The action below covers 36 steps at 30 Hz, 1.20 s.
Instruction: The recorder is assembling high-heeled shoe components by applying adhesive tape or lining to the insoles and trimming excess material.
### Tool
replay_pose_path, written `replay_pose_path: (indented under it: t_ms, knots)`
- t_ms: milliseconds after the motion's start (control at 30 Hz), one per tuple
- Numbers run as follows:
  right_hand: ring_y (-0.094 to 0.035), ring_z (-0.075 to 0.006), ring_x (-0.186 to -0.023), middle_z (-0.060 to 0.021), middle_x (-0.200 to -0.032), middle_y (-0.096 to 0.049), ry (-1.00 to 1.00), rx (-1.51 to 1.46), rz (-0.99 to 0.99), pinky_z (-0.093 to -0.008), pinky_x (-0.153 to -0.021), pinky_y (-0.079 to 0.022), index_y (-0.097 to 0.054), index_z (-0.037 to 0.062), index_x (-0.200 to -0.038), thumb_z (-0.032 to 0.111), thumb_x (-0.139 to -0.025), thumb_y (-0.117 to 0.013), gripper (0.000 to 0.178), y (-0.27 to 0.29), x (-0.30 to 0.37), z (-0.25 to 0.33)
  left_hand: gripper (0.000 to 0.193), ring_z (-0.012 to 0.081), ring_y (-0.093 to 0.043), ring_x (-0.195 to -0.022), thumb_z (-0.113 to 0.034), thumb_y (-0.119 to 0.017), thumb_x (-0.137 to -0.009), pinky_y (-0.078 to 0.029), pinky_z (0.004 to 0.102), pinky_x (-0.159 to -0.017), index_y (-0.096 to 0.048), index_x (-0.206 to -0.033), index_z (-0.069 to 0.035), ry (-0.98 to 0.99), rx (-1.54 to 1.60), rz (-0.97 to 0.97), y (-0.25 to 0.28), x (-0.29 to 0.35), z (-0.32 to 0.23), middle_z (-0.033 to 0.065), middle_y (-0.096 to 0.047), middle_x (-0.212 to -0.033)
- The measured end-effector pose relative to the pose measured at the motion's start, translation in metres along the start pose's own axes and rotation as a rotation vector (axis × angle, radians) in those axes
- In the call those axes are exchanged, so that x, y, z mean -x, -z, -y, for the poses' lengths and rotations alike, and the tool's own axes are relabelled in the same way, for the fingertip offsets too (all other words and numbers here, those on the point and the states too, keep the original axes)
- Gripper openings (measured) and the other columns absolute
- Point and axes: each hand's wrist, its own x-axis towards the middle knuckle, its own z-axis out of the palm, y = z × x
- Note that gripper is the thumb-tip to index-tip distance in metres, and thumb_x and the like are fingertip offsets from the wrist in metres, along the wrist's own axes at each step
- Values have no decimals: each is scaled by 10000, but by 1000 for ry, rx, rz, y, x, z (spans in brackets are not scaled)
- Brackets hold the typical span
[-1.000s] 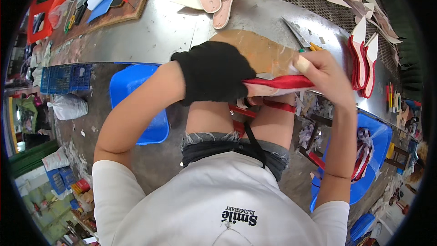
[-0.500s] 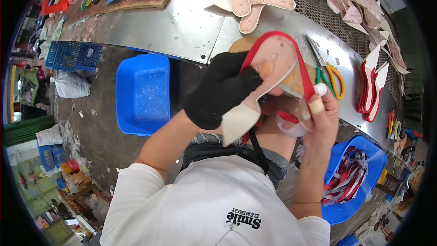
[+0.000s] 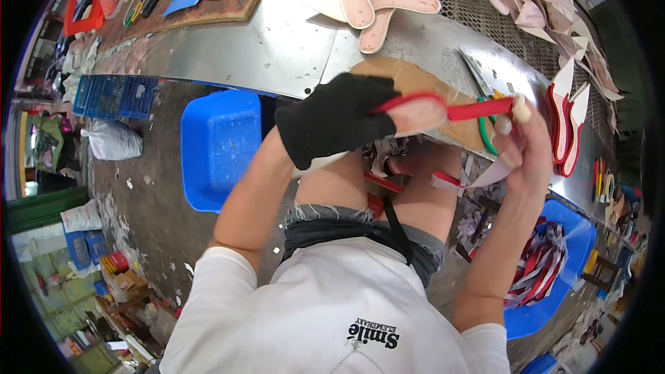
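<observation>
In a black glove, my left hand (image 3: 339, 119) is closed around a pale pink shoe insole (image 3: 421, 115) whose edge carries a red strip. From its rounded end the red strip (image 3: 479, 109) runs to my right hand (image 3: 526, 142), which pinches it between fingertips with pale coverings on them. The strip's loose tail (image 3: 478, 179), whitish on one side, hangs below my right hand. Most of the insole is hidden by the glove. Beneath my hands, at the bench edge, lies a tan board (image 3: 443, 86), with green-handled scissors (image 3: 487, 135) partly behind the strip.
Several unbound insoles (image 3: 357, 0) lie on the metal bench (image 3: 277, 41). Red-edged insoles (image 3: 560, 121) are stacked at its right. A blue basin (image 3: 222, 149) stands on the floor at left; another blue basin (image 3: 533, 322) at right holds red and white strips.
My right hand has moved right and up, drawing the red strip out straighter. My left hand has tilted the insole, so its rounded end now faces right and less of it shows.
</observation>
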Motion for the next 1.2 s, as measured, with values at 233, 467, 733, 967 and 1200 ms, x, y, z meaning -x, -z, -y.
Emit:
replay_pose_path:
  t_ms: [233,467,733,967,1200]
  knots:
    - [-282,2,-389,-47,-737,-581,114,-38,302,-166,-354,-195,-584,-30,-1035,173,-906,-545,243,-30,-14,52,288,359,-597,-848,-248,-633,-786,-479,410,-744,-642,-953,-14,-186,-305,276,-5,-15,14,184,-590,-920]
    - [-267,-12,-346,-47,-711,-562,34,106,161,-157,-330,-229,-553,-15,-1142,178,-876,-594,331,46,-1,45,293,371,-584,-944,-235,-615,-794,-469,411,-823,-654,-991,-21,-165,-188,76,14,7,4,211,-598,-978]
    - [-332,-21,-367,-10,-638,-540,-20,0,122,-180,-342,-258,-555,10,-1091,182,-846,-649,314,27,25,-12,358,213,-597,-1001,-193,-692,-822,-459,353,-883,-633,-1121,-3,72,451,-250,-12,23,11,128,-663,-1036]
    - [-398,-30,-435,10,-627,-534,63,-119,50,-187,-388,-243,-553,40,-852,49,-839,-639,87,-44,36,-46,338,97,-601,-880,-275,-631,-905,-486,261,-756,-614,-1103,-2,139,1075,-404,-39,12,-27,52,-663,-968]
    - [-501,-15,-665,34,-740,-529,255,314,-107,-182,-566,-395,-621,-19,-886,32,-806,-712,130,-87,39,-39,284,30,-501,-801,-210,-594,-934,-435,200,-697,-592,-1118,7,195,1084,-709,-57,-3,-42,-27,-596,-907]
